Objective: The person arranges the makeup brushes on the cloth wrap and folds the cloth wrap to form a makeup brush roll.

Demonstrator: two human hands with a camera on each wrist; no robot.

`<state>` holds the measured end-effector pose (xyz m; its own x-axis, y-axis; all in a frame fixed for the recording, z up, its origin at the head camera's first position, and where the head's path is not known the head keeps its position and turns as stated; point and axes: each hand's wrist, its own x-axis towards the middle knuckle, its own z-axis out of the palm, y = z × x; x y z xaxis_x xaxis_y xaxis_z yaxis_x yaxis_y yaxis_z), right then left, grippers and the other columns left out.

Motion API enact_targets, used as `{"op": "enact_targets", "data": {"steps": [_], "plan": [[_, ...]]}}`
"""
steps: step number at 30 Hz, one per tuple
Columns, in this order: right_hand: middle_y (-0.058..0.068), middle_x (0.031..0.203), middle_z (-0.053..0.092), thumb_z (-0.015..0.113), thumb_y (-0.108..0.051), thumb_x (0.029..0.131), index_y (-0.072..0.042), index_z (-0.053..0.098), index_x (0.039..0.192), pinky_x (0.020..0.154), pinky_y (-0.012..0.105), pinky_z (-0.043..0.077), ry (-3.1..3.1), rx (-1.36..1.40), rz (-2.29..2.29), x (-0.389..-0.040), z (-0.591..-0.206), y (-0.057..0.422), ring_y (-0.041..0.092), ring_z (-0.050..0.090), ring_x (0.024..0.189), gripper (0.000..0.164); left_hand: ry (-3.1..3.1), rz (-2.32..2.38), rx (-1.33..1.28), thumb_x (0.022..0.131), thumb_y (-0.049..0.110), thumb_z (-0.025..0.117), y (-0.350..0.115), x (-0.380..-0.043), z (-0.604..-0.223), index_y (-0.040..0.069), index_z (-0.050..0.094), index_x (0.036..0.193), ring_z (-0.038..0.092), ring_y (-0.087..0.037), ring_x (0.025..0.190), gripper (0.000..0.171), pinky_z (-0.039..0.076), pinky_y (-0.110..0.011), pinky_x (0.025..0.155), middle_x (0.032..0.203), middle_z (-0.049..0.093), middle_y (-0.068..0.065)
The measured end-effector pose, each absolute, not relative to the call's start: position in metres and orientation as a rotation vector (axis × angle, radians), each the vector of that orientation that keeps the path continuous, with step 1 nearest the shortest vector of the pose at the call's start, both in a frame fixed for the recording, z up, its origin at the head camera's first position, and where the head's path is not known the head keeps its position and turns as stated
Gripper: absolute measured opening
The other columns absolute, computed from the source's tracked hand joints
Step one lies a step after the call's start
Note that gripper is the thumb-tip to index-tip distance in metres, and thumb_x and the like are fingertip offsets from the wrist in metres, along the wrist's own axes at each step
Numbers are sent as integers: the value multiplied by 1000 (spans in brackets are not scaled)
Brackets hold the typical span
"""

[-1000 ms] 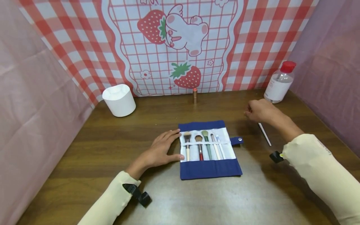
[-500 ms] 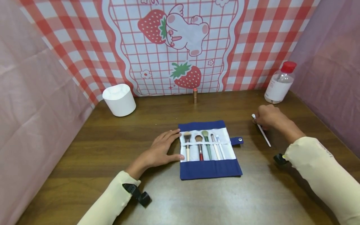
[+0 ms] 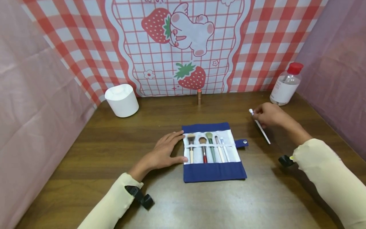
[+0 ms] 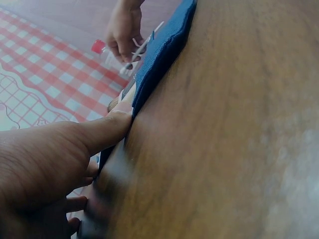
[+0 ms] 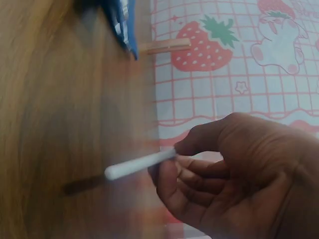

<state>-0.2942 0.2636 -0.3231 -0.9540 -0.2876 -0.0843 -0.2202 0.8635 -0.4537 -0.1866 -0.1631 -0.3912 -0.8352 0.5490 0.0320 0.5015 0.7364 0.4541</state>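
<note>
A white makeup brush [image 3: 261, 131] is pinched between the thumb and fingers of my right hand [image 3: 270, 115], at the right of the table. In the right wrist view the handle [image 5: 139, 165] of this brush points out from the fingertips over the wood. My left hand [image 3: 161, 153] rests with spread fingers at the left edge of an unrolled blue brush roll [image 3: 214, 171]. The thumb [image 4: 107, 130] lies on that edge in the left wrist view. Several makeup brushes sit under the roll's white elastic strap, among them a green one [image 3: 211, 148] and a red-handled one [image 3: 204, 152].
Behind the roll stands a lipstick [image 3: 199, 97] near the checkered backdrop. A white tub [image 3: 122, 101] is at the back left. At the back right, just beyond my right hand, is a clear bottle [image 3: 285, 86] with a red cap. A snap tab [image 3: 241, 143] sticks out rightward from the roll.
My right hand has taken hold of the white brush, which has shifted slightly up and left from where it lay. The left hand has stayed at the roll's edge.
</note>
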Motion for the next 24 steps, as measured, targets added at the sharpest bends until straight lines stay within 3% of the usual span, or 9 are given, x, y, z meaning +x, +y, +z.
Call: {"op": "enact_targets", "data": {"steps": [10,18,24], "plan": [[21,95,68,53,-14,105,14,54,126,67,44,59,2676,-328,-1242,-294,-316,248,22,68,72,36,2832,709,869,88,59,70,-163,-187,-392,13,32,158,14,-33,151,92,14,-59,117,166,20,-1],[17,95,66,55,-15,104,11,49,126,72,48,59,2585,-307,-1502,-294,-320,230,24,68,73,34,2826,698,852,88,59,69,-163,-187,-391,14,31,159,14,-32,151,92,14,-58,117,166,19,-1],[23,103,64,53,-9,104,12,43,123,74,48,59,2411,-337,-1681,-292,-329,217,24,69,73,30,2822,703,855,88,60,69,-163,-187,-391,14,31,159,14,-32,152,93,13,-58,118,166,19,-1]]}}
